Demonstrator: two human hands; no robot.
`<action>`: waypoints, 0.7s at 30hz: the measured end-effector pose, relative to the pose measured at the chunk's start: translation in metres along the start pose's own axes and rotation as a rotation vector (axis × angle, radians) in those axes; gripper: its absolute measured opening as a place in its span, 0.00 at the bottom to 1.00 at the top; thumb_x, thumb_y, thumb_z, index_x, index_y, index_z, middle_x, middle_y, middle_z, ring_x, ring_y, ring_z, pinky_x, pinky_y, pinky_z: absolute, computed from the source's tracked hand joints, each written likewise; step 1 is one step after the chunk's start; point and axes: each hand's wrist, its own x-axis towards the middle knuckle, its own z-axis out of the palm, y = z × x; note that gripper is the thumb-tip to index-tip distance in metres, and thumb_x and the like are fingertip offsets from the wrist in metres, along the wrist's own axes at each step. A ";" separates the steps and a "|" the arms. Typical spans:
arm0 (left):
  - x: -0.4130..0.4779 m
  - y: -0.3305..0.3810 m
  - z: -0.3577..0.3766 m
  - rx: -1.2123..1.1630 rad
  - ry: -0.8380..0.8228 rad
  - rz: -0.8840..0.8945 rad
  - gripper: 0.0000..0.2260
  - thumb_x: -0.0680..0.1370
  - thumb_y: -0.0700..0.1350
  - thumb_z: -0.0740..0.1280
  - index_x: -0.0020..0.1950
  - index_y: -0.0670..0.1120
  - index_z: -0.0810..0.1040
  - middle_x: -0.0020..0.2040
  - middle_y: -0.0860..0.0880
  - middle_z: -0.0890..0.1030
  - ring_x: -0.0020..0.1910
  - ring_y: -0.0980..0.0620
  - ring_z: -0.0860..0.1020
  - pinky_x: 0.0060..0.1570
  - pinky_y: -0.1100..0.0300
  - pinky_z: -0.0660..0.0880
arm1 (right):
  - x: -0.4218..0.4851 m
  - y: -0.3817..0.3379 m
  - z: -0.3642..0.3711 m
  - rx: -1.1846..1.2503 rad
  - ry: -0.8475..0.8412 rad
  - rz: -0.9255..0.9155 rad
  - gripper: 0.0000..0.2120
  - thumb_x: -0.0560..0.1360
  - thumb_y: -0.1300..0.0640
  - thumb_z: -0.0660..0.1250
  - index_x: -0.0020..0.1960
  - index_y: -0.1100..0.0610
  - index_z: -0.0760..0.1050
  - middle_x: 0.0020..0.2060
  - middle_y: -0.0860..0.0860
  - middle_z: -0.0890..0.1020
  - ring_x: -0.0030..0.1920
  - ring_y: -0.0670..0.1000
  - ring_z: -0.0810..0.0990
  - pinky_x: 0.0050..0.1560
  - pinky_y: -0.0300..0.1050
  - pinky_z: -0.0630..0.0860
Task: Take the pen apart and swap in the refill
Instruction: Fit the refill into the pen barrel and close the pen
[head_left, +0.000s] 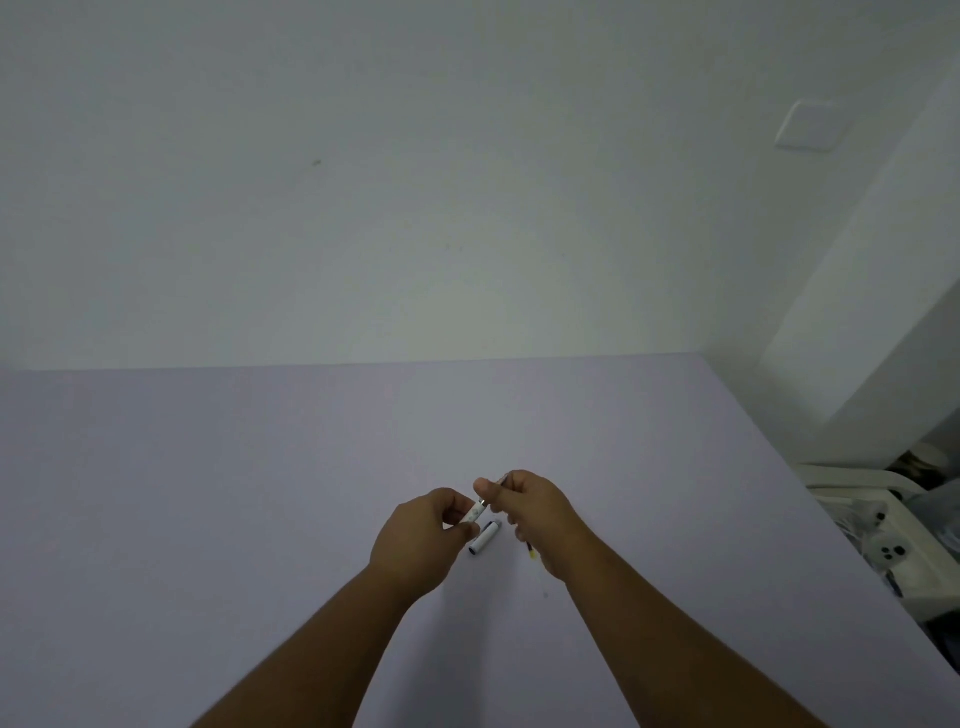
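Note:
My left hand (423, 535) grips a white pen barrel (474, 511) just above the lilac table (260, 493). My right hand (535, 509) pinches the pen's front end by its metal collar, right at the barrel's tip; the piece is mostly hidden by my fingers. A thin refill (531, 552) with a dark and yellowish end sticks out below my right palm; whether it lies on the table or is held I cannot tell. A white pen cap (484, 538) lies on the table between my hands.
A pale wall rises behind the table's far edge. The table's right edge runs diagonally; beyond it sits white clutter (878, 525) on the floor. A white wall plate (805, 124) is at the upper right.

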 end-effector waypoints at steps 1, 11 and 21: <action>0.000 0.000 0.000 -0.004 0.001 -0.003 0.03 0.74 0.49 0.68 0.44 0.56 0.75 0.39 0.59 0.78 0.39 0.59 0.76 0.35 0.68 0.69 | 0.000 0.001 -0.001 0.030 -0.030 -0.009 0.05 0.71 0.48 0.70 0.39 0.48 0.78 0.38 0.46 0.80 0.36 0.44 0.73 0.36 0.39 0.68; 0.000 0.003 -0.002 0.015 0.011 0.002 0.04 0.74 0.49 0.69 0.44 0.56 0.75 0.39 0.59 0.77 0.38 0.57 0.76 0.34 0.67 0.69 | 0.000 -0.001 -0.004 0.069 -0.047 -0.031 0.03 0.72 0.52 0.69 0.40 0.48 0.80 0.37 0.44 0.80 0.37 0.44 0.74 0.37 0.39 0.68; 0.006 -0.003 0.000 0.029 0.020 -0.014 0.04 0.73 0.49 0.69 0.46 0.54 0.78 0.40 0.58 0.78 0.40 0.56 0.76 0.35 0.66 0.70 | 0.004 -0.001 -0.005 0.083 -0.077 -0.025 0.02 0.72 0.54 0.69 0.43 0.49 0.81 0.37 0.43 0.81 0.36 0.42 0.75 0.37 0.39 0.69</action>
